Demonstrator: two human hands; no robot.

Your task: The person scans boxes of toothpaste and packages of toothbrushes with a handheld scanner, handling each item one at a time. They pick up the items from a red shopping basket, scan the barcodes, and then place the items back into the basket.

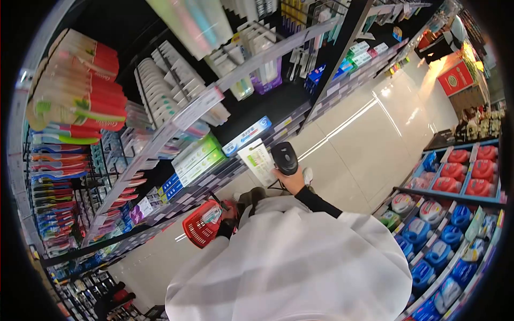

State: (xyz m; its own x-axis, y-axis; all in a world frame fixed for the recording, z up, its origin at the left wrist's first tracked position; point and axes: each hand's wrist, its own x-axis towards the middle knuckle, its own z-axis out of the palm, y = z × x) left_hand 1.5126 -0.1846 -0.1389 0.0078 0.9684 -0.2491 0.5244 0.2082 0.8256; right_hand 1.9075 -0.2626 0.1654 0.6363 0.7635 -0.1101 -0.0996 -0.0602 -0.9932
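My right hand [292,181] is wrapped round the handle of a black handheld barcode scanner [285,158], held up in front of my body. Just left of the scanner, a flat white and green card-like pack [258,162] overlaps the shelf edge in this view. Low on the left, my left hand [230,213] grips the handle of a red shopping basket [196,227]. A small pack with a pale label [212,215] lies inside the basket. White cloth over my body fills the lower middle.
Shelving on the left carries hanging toothbrushes [59,171], green toothpaste boxes [201,160] and a blue-white box [247,136]. On the right, a rack holds red bottles [454,172] and blue bottles [417,230]. Shiny floor tiles [353,144] run between them.
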